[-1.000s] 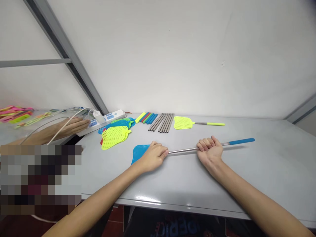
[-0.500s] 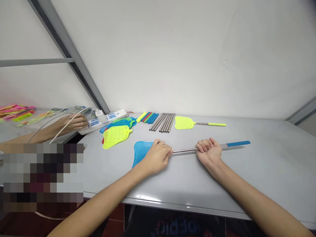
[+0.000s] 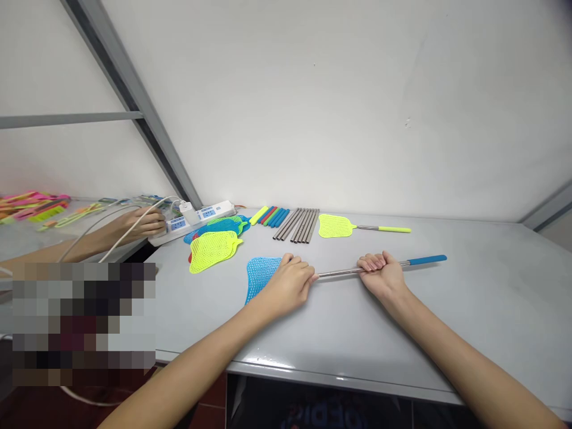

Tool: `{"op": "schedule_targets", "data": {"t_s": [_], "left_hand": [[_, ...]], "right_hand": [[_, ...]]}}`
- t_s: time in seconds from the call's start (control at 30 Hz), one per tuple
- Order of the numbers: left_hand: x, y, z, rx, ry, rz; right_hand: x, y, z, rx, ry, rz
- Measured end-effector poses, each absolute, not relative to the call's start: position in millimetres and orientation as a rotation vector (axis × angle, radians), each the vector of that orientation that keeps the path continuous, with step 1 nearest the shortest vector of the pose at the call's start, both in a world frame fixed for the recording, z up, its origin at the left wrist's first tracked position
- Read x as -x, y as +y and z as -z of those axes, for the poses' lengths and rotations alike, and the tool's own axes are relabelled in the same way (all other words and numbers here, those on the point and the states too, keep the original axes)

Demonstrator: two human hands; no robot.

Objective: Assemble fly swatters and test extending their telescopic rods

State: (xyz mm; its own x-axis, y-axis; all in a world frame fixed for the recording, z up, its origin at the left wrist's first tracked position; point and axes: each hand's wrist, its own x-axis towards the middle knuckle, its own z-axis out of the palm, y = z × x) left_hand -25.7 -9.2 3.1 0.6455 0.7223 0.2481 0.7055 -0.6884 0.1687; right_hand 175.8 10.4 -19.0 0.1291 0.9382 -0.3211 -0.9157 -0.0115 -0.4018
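A fly swatter with a blue mesh head (image 3: 260,277), a thin metal rod and a blue grip lies crosswise between my hands, just over the table. My left hand (image 3: 292,280) is closed round the neck where head meets rod, hiding part of the mesh. Palm up, my right hand (image 3: 382,275) has its fingers curled round the metal rod near the blue grip (image 3: 428,260). Behind them lies a whole yellow-green fly swatter (image 3: 337,226). Loose yellow-green swatter heads (image 3: 213,251) rest to the left, overlapping blue and green ones (image 3: 227,224).
Several metal tubes (image 3: 297,225) and coloured grips (image 3: 270,216) lie in rows by the wall. A white power strip (image 3: 217,210) with cables stands at the back left. Another person's hand (image 3: 145,222) works beside it, near colourful pieces (image 3: 36,205).
The view has shifted slightly, moving the scene a little right and down. Both hands keep their hold on the blue swatter; its grip end now sits slightly closer to my right hand.
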Motion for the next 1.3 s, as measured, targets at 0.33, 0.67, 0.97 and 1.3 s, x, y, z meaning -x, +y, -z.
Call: {"op": "schedule_targets", "data": {"t_s": [0.33,0.67,0.97,1.3], "left_hand": [[27.3,-9.5,-1.6,-2.799,1.204,-0.451],[29.2,-8.4,-1.9,-2.757,1.174,-0.46],[29.9,-7.2,-1.4,-2.739,1.164,-0.47],[30.2,-6.8,-4.7,-2.686,1.155,-0.487]], "right_hand": [[-176.2,13.2,19.1,0.624,0.06,-1.467],[-178.5,16.7,25.7,0.645,0.003,-1.477],[-179.4,17.5,24.7,0.654,0.063,-1.491],[-178.5,12.5,13.9,0.515,-0.09,-1.553]]}}
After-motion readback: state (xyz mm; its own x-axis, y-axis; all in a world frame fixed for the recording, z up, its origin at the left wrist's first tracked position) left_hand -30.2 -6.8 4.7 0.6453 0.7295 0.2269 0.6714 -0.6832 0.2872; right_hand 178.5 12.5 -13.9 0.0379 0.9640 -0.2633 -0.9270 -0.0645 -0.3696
